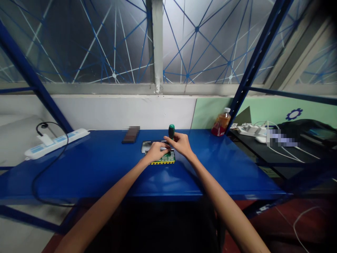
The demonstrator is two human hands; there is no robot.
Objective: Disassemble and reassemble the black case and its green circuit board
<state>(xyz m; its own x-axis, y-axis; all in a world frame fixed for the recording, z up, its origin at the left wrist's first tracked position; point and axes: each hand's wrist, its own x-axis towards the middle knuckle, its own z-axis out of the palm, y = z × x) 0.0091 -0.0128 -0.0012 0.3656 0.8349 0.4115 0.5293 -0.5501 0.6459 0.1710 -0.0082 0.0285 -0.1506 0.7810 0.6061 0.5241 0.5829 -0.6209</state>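
A screwdriver (171,130) with a green and black handle stands roughly upright, and the fingers of my right hand (181,144) are closed round its lower part. Its tip is hidden behind my hands. Under my left hand (157,151) lies a green circuit board (164,159) with a yellow-and-black front edge. The left fingers are bent together over the board, close to the screwdriver; what they pinch, if anything, is too small to tell. Just behind the board is a dark flat tray with a silvery rim (143,147), partly covered by my left hand.
On the blue table (105,168), a dark brown panel (131,135) lies at the back. A white power strip (58,143) with a black cable is at the left. A drink bottle (221,123) stands back right, beside a blue post. Cables and a black bag (308,124) lie farther right.
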